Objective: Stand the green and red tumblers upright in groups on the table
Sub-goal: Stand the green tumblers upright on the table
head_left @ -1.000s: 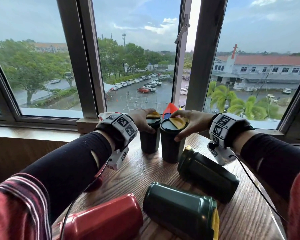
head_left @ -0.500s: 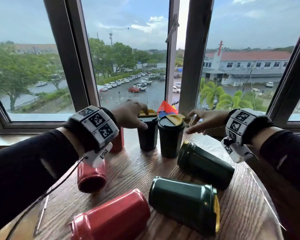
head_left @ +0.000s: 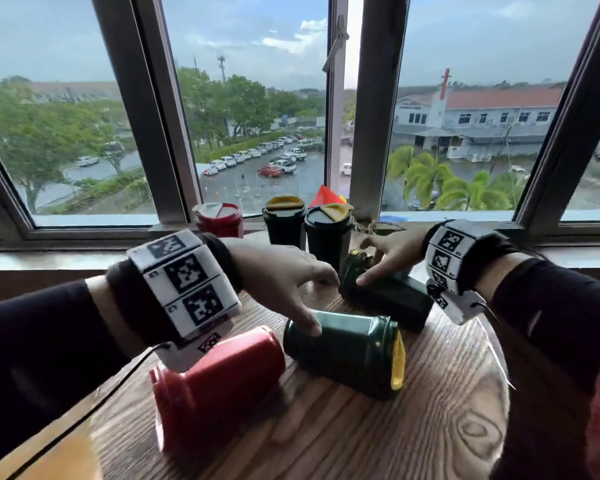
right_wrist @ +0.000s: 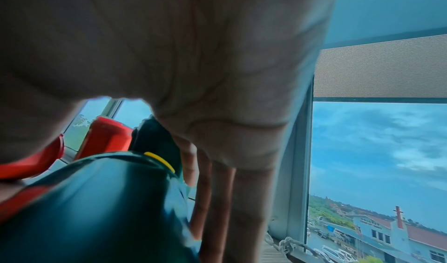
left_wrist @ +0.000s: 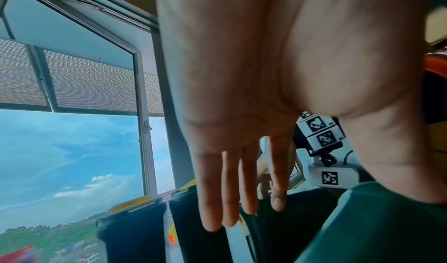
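1. Nearest, on a round table point(head_left: 378, 441) of pale wood with strong grain, a glossy red tumbler point(head_left: 219, 379) lies on its side, lid end toward the viewer.
2. Just right of it lies a dark green tumbler point(head_left: 354, 351), also on its side, its yellow-trimmed lid facing right. The left hand point(head_left: 284, 275) reaches over it with fingers spread and fairly straight; the thumb touches its base end, nothing yet grasped.
3. A little farther right, a second green tumbler point(head_left: 392, 299) lies on its side. The right hand point(head_left: 392, 254) rests on it, fingers extended over the lid end, not visibly closed around it.
4. Judging by this, the step in hand is taking hold of the two fallen green tumblers. Next each hand would need to wrap the smooth, slightly tapered body, tip it onto its base and set it beside the standing pair.
5. Farthest, by the window frame, two green tumblers point(head_left: 307, 225) stand upright side by side; one red tumbler point(head_left: 219, 220) stands to their left.
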